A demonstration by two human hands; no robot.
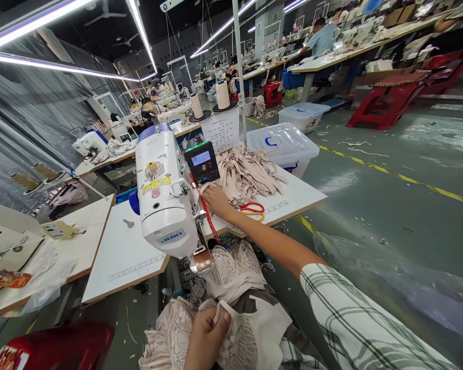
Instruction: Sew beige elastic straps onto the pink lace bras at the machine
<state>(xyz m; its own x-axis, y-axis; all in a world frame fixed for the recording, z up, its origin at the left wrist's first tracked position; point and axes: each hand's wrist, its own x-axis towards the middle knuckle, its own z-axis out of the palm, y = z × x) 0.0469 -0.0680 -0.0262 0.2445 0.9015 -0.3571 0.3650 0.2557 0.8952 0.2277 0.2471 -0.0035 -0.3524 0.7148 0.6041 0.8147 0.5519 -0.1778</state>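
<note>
Low in front of me, my left hand pinches the edge of a beige lace bra. More beige lace bra pieces bunch beside it and on my lap, with a lace cup under the machine's end. My right hand reaches over the white table beside the sewing machine, just below its control panel. Its fingers close on a pale beige strap, partly hidden. A pile of beige fabric straps lies right beside that hand. Red-handled scissors rest near my right wrist.
Thread cones and a printed sheet stand behind the panel. A lidded clear bin is beyond the table. Another machine stands left, a red stool far right. A person sits at a distant table.
</note>
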